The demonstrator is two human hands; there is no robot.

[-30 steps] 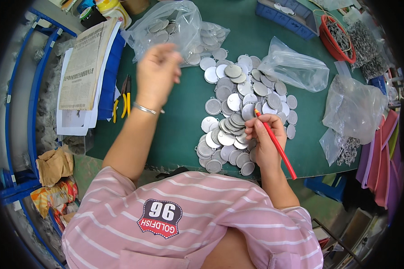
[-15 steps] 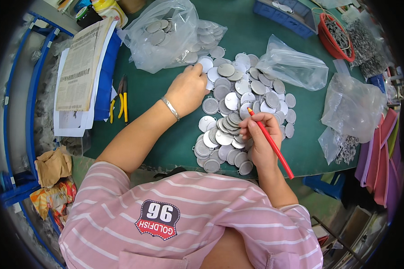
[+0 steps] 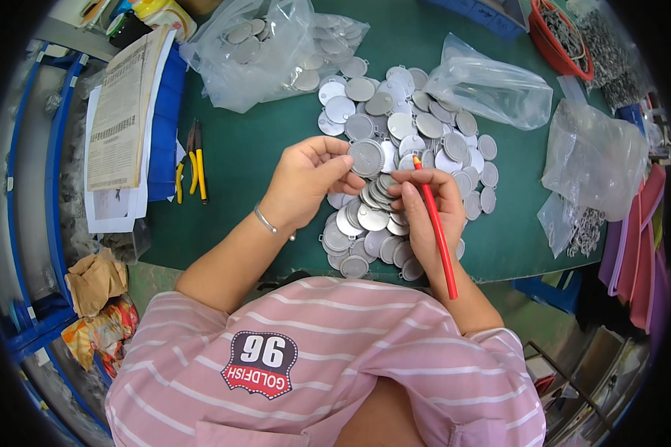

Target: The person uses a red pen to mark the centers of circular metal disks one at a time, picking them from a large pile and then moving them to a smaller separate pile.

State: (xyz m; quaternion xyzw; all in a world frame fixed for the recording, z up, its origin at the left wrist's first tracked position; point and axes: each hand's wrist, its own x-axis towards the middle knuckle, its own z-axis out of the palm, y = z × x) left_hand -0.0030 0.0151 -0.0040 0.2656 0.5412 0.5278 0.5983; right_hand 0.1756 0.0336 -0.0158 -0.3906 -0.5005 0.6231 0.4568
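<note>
My left hand (image 3: 308,177) pinches a round grey metal disc (image 3: 366,158) with a textured face between thumb and fingers, over the pile. In my right hand (image 3: 430,212) is a red pencil (image 3: 438,237), its tip pointing up and away from me. Close to the right fingertips is a small stack of discs (image 3: 376,194); whether those fingers grip it I cannot tell. Beneath both hands spreads a heap of similar silver-grey discs (image 3: 429,125), several with small loops on the rim.
Clear bags, one with discs (image 3: 250,63) and one flattened (image 3: 492,82), lie on the green table (image 3: 238,164). Yellow-handled pliers (image 3: 198,167) lie beside a blue bin (image 3: 165,123) with papers. A red basket (image 3: 559,41) and a bag of metal pieces (image 3: 585,171) are at the right.
My left hand has come back from the far left of the pile toward my right hand, now with a disc in its fingers. The right hand keeps the pencil, now tilted more upright.
</note>
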